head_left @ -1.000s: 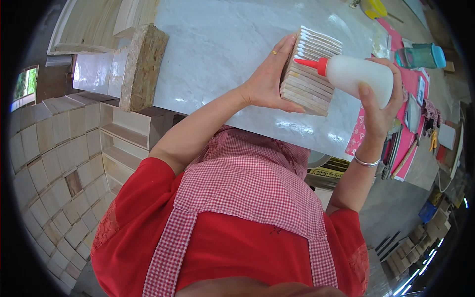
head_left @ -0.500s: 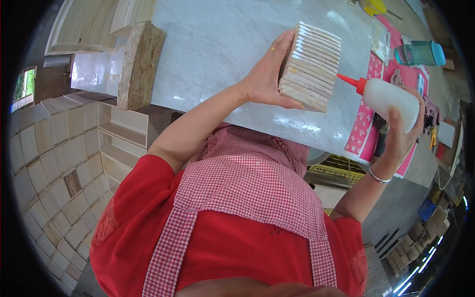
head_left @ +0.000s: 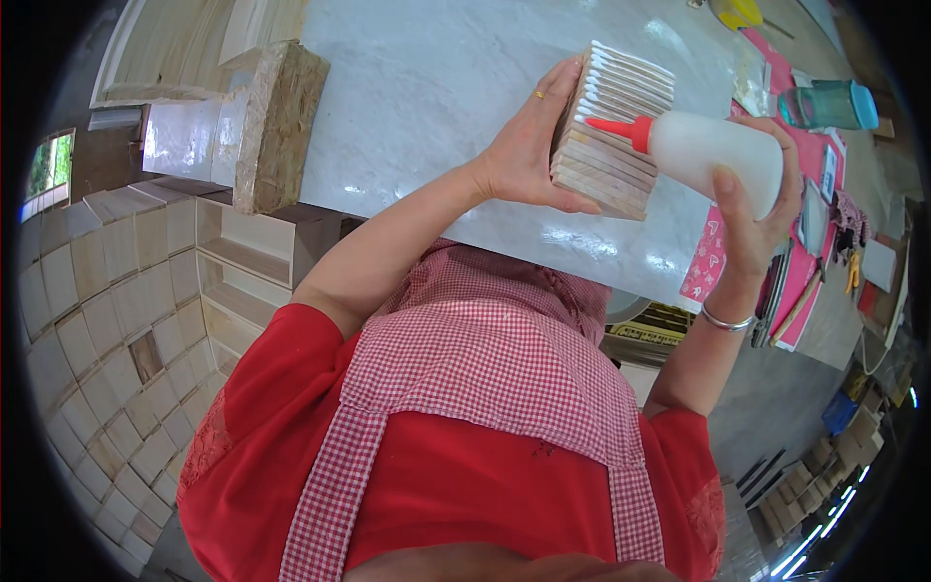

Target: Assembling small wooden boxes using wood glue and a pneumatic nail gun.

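Note:
My left hand (head_left: 531, 145) grips a stack of thin wooden boards (head_left: 606, 179), fingers on the far side and thumb along the near side. White glue lies in lines along the edges of the far boards; the nearer edges look bare. In my right hand (head_left: 761, 194) is a white squeeze bottle (head_left: 713, 155) of glue, lying nearly level. Its red nozzle tip points left and sits over the boards' edges, next to the last glued ones. Whether the tip touches the wood I cannot tell.
A pale marble-look table (head_left: 417, 87) lies under the stack. At its left edge stands a rough chipboard block (head_left: 279, 126). To the right are a pink patterned cloth (head_left: 700, 267), a teal bottle (head_left: 824, 106) and a yellow container (head_left: 737, 14). Wooden boxes (head_left: 126, 320) are piled at left.
My right hand has moved left with the glue bottle, bringing the red nozzle from beside the stack to over the board edges. My left hand and the stack have barely shifted.

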The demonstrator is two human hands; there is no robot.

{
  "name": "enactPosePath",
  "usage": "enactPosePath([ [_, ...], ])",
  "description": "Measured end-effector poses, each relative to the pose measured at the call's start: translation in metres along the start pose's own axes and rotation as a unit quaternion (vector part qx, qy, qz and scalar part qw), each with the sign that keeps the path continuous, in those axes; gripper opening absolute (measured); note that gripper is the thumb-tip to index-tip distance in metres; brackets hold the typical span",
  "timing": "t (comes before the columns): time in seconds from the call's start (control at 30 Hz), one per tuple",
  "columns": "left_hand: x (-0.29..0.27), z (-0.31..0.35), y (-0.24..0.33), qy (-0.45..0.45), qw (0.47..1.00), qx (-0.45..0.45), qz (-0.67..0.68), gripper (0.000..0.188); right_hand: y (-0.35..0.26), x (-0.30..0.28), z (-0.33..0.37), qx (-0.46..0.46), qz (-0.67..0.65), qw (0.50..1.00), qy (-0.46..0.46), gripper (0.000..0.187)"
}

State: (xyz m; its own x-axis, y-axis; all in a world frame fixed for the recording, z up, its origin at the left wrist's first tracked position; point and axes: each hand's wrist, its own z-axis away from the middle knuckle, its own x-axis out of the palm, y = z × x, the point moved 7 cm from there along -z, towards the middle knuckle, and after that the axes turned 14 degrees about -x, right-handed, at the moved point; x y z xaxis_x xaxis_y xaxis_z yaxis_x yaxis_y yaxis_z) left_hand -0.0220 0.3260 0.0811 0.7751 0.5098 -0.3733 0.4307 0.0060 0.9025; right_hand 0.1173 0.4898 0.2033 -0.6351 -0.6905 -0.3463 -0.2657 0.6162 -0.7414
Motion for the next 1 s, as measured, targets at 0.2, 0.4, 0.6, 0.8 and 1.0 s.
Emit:
enactPosePath([
  [0.2, 0.000, 0.000, -0.001, -0.001, 1.000, 0.001, -0.016, 0.147, 0.001, -0.045, 0.016, 0.029, 0.052, 0.998, 0.021, 0.052],
  [0.4, -0.001, -0.001, -0.002, -0.003, 1.000, -0.003, -0.014, 0.147, -0.002, -0.061, 0.026, 0.035, 0.065, 0.996, 0.053, 0.054],
  [0.6, -0.002, 0.001, 0.000, 0.004, 1.000, 0.000, -0.016, 0.147, -0.008, -0.009, 0.015, 0.008, -0.005, 0.999, 0.033, 0.052],
  [0.8, 0.000, 0.001, 0.000, 0.004, 1.000, 0.006, 0.003, 0.147, 0.000, 0.007, 0.011, 0.007, -0.043, 0.999, 0.020, 0.050],
  [1.0, -0.002, 0.001, 0.002, 0.003, 1.000, 0.008, 0.001, 0.146, -0.001, -0.025, 0.013, 0.009, 0.041, 0.999, 0.002, 0.051],
])
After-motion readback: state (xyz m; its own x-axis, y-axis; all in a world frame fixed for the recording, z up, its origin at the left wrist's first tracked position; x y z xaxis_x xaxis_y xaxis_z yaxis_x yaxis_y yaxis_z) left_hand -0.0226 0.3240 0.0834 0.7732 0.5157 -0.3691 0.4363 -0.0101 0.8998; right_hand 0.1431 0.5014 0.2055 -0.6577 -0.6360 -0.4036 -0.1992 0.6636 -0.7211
